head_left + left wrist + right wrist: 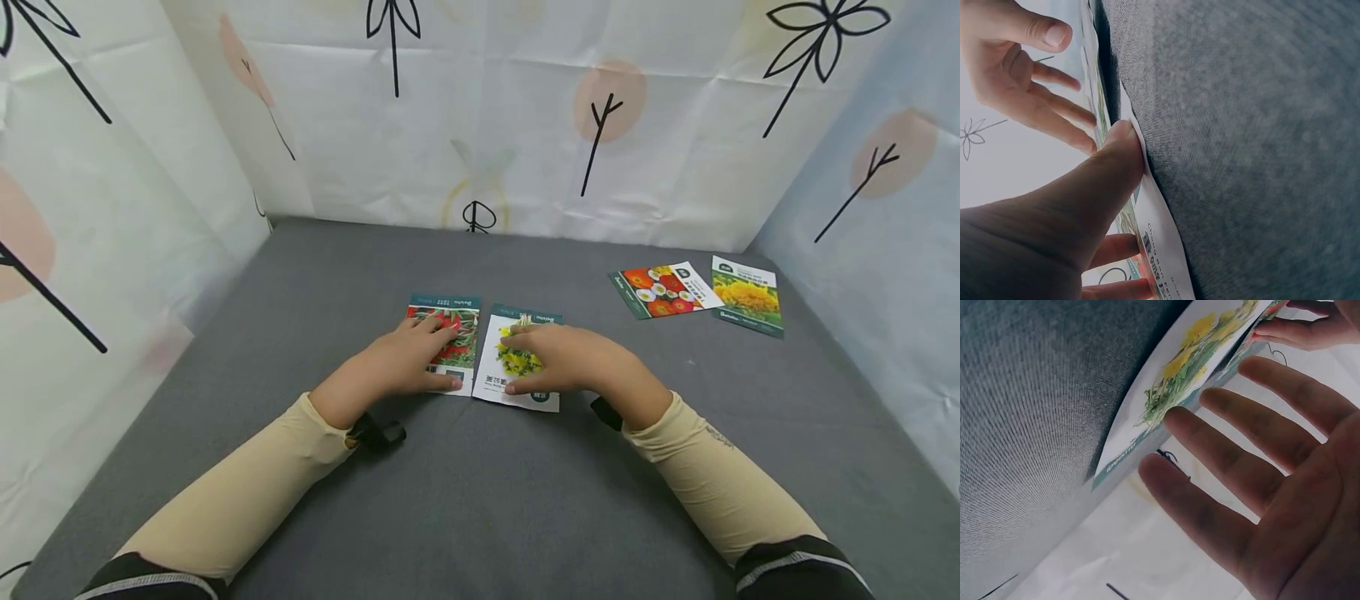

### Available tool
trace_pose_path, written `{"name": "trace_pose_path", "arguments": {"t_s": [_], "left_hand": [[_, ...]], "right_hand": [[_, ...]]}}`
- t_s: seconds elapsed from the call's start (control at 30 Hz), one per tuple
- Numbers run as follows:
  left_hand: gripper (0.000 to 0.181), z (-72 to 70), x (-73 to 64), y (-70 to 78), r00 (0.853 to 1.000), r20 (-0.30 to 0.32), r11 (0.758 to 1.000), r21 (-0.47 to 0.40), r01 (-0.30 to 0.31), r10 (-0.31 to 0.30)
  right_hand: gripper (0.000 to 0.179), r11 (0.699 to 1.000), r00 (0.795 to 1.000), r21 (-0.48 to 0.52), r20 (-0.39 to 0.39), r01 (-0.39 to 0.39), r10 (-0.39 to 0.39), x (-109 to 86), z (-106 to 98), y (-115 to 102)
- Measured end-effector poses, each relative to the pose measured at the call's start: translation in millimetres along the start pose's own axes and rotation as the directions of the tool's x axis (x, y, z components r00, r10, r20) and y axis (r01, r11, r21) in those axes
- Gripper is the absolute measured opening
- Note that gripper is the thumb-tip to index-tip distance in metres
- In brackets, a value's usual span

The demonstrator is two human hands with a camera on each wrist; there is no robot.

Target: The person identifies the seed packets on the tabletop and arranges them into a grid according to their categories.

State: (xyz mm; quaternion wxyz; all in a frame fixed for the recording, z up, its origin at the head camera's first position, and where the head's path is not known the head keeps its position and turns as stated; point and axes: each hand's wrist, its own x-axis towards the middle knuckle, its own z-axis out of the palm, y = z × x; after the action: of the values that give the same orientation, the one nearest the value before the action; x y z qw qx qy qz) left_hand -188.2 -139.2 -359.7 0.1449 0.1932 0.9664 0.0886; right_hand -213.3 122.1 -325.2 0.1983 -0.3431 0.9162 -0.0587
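Two seed packets lie side by side on the grey table, a narrow gap between them. My left hand (408,358) rests on the packet with red chili peppers (467,354), fingers spread over its picture. In the left wrist view, the thumb (1124,140) presses near the edge of that chili packet (1163,240). Over the packet with yellow flowers (489,367) is my right hand (577,358), its thumb close to the lower part. The right wrist view shows its straight fingers (1229,456) spread beside the yellow-flower packet (1194,350), not curled round it.
At the back right lie a packet with red and white flowers (663,290) and another with an orange-yellow bloom (747,296), their edges meeting. The grey cloth-covered table (480,508) is bounded by white printed curtains (517,108) at the back and sides.
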Motion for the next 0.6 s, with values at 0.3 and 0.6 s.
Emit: {"name": "trace_pose_path", "arguments": {"t_s": [0.3, 0.6], "left_hand": [[0.087, -0.2, 1.4, 0.0, 1.000, -0.001, 1.000, -0.004, 0.013, -0.013], [0.088, 0.0, 1.7, -0.6, 1.000, -0.003, 1.000, -0.015, 0.010, -0.010]], "right_hand": [[0.061, 1.000, 0.986, 0.008, -0.166, 0.004, -0.003, -0.9, -9, 9], [0.052, 0.986, 0.955, 0.164, -0.290, -0.020, 0.067, -5.2, -26, 38]]}}
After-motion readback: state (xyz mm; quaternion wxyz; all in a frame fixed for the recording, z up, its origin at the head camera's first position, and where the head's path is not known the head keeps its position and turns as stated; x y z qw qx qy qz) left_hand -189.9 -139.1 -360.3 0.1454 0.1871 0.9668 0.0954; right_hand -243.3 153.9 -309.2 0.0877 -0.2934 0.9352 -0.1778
